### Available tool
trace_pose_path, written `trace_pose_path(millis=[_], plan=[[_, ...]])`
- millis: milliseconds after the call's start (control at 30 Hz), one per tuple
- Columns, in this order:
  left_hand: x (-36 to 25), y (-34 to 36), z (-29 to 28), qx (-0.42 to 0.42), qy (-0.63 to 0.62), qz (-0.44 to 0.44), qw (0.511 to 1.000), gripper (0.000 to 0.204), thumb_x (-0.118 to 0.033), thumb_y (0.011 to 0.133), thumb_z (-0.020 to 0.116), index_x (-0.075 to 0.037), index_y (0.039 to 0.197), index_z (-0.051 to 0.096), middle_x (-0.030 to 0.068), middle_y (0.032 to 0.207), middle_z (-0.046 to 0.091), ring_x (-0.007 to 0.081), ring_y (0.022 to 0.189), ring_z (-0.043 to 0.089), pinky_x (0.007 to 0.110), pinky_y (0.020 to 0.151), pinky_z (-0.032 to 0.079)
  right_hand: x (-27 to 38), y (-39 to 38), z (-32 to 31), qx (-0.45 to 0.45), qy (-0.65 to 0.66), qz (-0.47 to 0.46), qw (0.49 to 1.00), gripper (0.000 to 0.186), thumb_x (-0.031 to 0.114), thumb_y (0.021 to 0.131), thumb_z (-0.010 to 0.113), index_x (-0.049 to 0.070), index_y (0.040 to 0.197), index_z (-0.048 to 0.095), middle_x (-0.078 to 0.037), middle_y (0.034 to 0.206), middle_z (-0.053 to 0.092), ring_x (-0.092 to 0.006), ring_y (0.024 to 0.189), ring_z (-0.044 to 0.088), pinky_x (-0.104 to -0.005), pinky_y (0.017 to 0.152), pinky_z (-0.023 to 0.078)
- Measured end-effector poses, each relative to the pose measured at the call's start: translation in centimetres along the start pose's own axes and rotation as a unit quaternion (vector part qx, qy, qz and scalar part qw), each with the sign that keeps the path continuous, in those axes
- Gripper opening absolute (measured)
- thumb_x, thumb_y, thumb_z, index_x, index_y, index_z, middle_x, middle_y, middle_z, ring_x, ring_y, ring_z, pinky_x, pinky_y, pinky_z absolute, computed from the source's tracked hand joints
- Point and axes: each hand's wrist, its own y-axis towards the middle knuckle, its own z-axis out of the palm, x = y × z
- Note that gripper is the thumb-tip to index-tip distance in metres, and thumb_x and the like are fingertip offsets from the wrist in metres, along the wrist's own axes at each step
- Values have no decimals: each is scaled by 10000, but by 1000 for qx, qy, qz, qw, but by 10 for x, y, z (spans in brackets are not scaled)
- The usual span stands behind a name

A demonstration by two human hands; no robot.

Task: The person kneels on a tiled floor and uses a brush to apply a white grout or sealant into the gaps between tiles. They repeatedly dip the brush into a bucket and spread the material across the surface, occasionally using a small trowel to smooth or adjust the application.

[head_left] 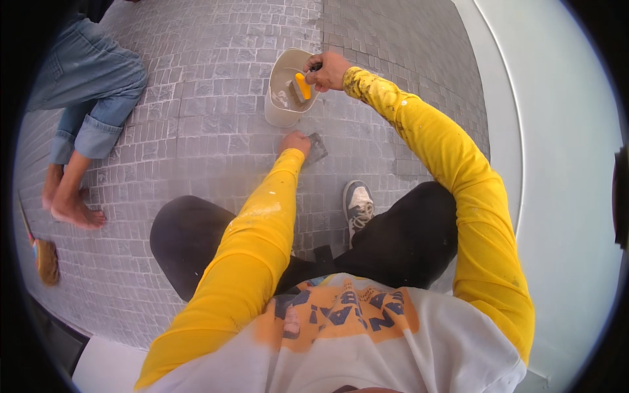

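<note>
A cream plastic bucket (282, 116) stands on the paving ahead of me, with pale, murky contents. In it leans a scraper with a yellow handle (302, 86) and a flat blade. My right hand (329, 71) is closed at the bucket's right rim, around a small black piece (316, 67) that looks like a handle; the rest of it is hidden. Just below the bucket, my left hand (296, 141) is closed on a flat, dark grey scraper (316, 149), its blade pointing right. Smears mark both yellow sleeves.
To the left, a barefoot person in rolled-up jeans (98, 85) is on the grey block paving (209, 98). A brush with brown bristles (47, 262) lies at the far left. A pale wall (563, 196) rises along the right. My shoe (358, 204) rests below the left hand.
</note>
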Motion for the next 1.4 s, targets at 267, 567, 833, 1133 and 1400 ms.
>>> trace_pose_path(millis=[267, 567, 833, 1133, 1400], plan=[[12, 5, -1, -7, -65, -22, 998, 301, -282, 860, 571, -113, 1076, 695, 183, 1173, 677, 381, 1115, 623, 431, 956, 490, 20, -4, 0, -130, 101, -22, 986, 325, 217, 816, 695, -40, 1014, 679, -115, 795, 703, -140, 606, 677, -278, 609, 602], [38, 16, 0, -71, -61, -1, 996, 351, -287, 810, 630, -112, 1099, 726, 177, 1124, 701, 338, 1071, 660, 395, 937, 506, -67, -53, -45, -131, 480, -17, 867, 262, 142, 934, 615, -50, 1113, 615, -144, 912, 682, -160, 721, 676, -273, 710, 599], [34, -4, -21, -93, 30, 45, 994, 353, -252, 838, 621, -34, 1106, 689, 184, 1127, 693, 338, 1080, 646, 402, 946, 498, -230, -156, -74, -363, 424, 49, 828, 406, 134, 910, 636, -59, 1263, 580, -146, 916, 700, -167, 722, 699, -273, 690, 601], [-14, -39, 22, -33, 325, 177, 928, 697, -266, 812, 651, -95, 1452, 436, 156, 1556, 331, 380, 1424, 309, 557, 1153, 246, -313, -179, -11, -142, 116, 179, 967, 485, 128, 788, 631, 67, 1269, 651, -108, 890, 706, -166, 723, 688, -293, 744, 576], [-83, -32, 66, 186, 447, 36, 874, 1408, -613, 645, 825, -143, 1574, -124, 236, 1610, -211, 437, 1480, -208, 626, 1163, -78, -324, -152, -71, -204, -5, 109, 973, 421, 186, 852, 647, 112, 1266, 664, -104, 860, 694, -180, 730, 685, -307, 737, 568]])
